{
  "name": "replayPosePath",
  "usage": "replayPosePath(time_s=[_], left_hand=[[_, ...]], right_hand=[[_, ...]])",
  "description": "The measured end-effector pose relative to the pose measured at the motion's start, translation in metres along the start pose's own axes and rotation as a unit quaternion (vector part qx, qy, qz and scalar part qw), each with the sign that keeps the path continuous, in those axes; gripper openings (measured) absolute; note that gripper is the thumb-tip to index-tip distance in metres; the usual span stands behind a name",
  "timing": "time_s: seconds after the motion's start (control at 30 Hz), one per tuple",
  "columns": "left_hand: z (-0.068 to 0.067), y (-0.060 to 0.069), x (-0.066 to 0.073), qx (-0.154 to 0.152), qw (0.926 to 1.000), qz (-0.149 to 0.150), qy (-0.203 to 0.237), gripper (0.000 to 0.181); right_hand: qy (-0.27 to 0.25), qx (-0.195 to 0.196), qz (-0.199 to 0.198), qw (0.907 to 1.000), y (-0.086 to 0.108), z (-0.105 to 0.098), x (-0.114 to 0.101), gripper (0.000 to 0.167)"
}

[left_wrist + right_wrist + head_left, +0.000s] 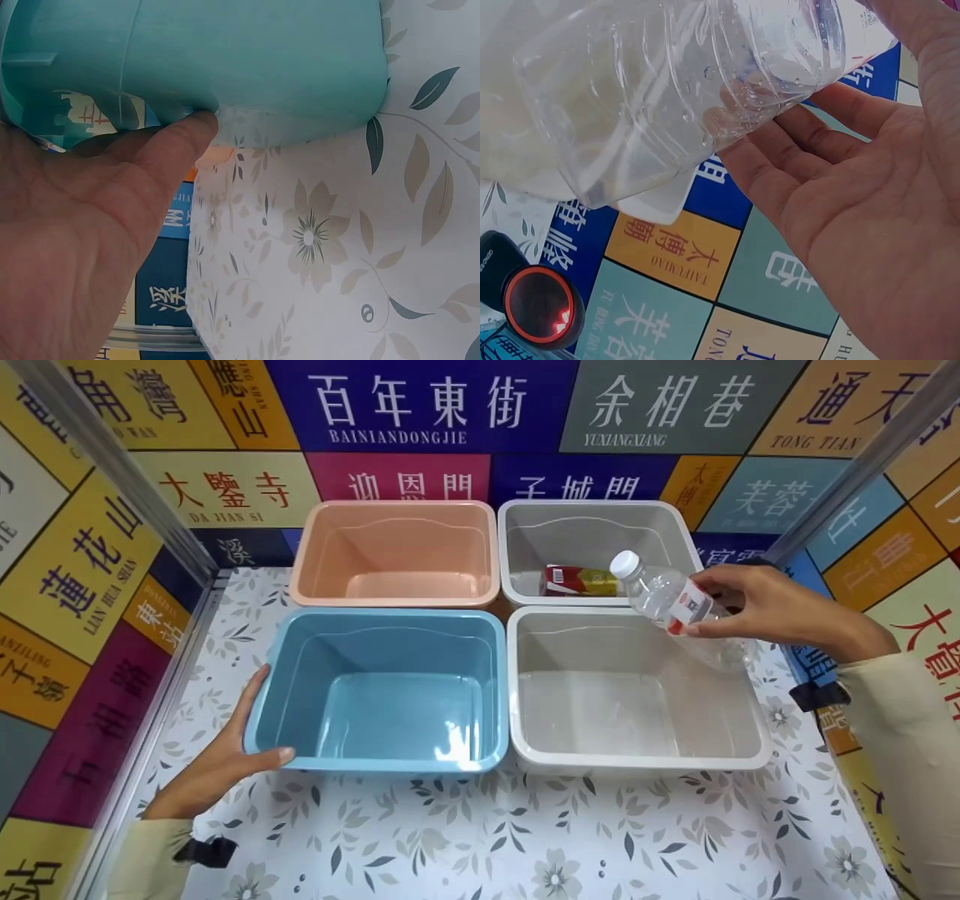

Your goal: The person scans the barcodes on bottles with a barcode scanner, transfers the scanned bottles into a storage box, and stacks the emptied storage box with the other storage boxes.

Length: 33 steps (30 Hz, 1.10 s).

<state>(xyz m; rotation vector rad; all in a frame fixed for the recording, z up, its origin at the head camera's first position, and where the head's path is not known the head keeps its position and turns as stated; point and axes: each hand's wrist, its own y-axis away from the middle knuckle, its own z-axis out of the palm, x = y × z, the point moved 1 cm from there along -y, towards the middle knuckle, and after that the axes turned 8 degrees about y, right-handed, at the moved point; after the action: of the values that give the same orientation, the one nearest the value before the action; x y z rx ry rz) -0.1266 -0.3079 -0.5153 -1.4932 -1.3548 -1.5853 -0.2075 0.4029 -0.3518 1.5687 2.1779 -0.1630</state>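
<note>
- Right hand (pixel 780 604): thumb and fingers pinch a clear plastic bottle (pixel 654 594) around its label. In the right wrist view some fingertips show only blurrily through the plastic; the thumb is cut off by the frame edge.
- Bottle tilted, white cap toward upper left, over the right side of the rear grey bin (pixel 592 536) and the front beige bin (pixel 592 712). Whether it touches either rim: cannot tell. Label print mostly covered by fingers; the right wrist view shows the base end, droplets on the wall, cap out of frame.
- Left hand (pixel 214 765): thumb and forefinger spread wide at the near left corner of the blue bin (pixel 405 712), touching it. Remaining fingers hidden behind the bin; how they lie, cannot tell.
- Red-and-yellow item (pixel 577 581) lies in the rear grey bin; its right end goes behind the bottle. Can or packet, unclear.
- Peach bin (pixel 405 555) behind the blue one, lower part hidden.
- Flowered table covering (pixel 450 832) cut off at the bottom.
</note>
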Motion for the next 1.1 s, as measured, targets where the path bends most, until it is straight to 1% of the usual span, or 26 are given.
replayPosePath(time_s=[0.17,0.33,0.5,0.73,0.9,1.1], left_hand=[[-0.001,-0.001,-0.001,-0.003,1.0,-0.002,0.002,0.115],[-0.001,-0.001,0.0,-0.003,1.0,0.0,-0.002,0.116],[-0.002,-0.001,-0.001,-0.003,1.0,0.001,0.0,0.117],[-0.001,0.0,-0.001,-0.002,1.0,-0.001,0.003,0.118],[-0.001,0.0,-0.002,-0.001,1.0,-0.001,0.003,0.117],[0.0,0.0,-0.002,0.002,1.0,0.008,-0.002,0.114]], right_hand=[[0.009,0.004,0.023,0.9997,0.002,-0.004,0.007,0.072],[0.004,0.009,0.043,0.999,0.004,-0.007,0.012,0.077],[0.011,0.026,0.049,0.9984,0.008,-0.011,0.014,0.079],[0.01,0.026,0.072,0.997,0.01,-0.017,0.023,0.081],[0.015,0.048,0.083,0.9952,0.011,-0.019,0.03,0.083],[0.008,0.08,0.087,0.993,0.014,-0.018,0.037,0.078]])
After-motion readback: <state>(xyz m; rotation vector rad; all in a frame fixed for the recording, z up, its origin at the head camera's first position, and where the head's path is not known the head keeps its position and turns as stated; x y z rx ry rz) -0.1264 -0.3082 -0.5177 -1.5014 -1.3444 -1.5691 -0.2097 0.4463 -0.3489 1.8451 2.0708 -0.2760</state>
